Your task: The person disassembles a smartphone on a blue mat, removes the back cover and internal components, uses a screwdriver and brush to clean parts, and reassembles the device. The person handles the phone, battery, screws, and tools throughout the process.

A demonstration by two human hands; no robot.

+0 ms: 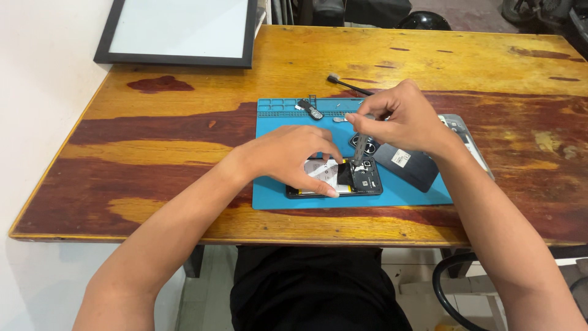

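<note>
A: What is laid out, starting with the biggest thing?

B: A worn wooden table (184, 129) in yellow and dark red. On it lies a blue repair mat (275, 132). A black-framed panel (177, 30) leans at the far left corner.

A: And on the mat?

B: An opened smartphone (361, 181) lies flat near the mat's front edge, back cover off, battery and dark circuit board exposed. Its dark back cover (407, 162) rests just to the right.

A: What are the hands doing?

B: The left hand (288, 156) presses down on the phone, fingers spread over the battery end. The right hand (401, 119) pinches a slim screwdriver (359, 147), upright, tip down on the board.

A: How would the phone handle?

B: Likely light, stiff and thin, but fragile inside. Best steadied by its outer edges, clear of the bare board.

A: Anything smaller?

B: A small brush (349, 84) beyond the mat, and a little dark part (310, 109) near the mat's trays.
</note>
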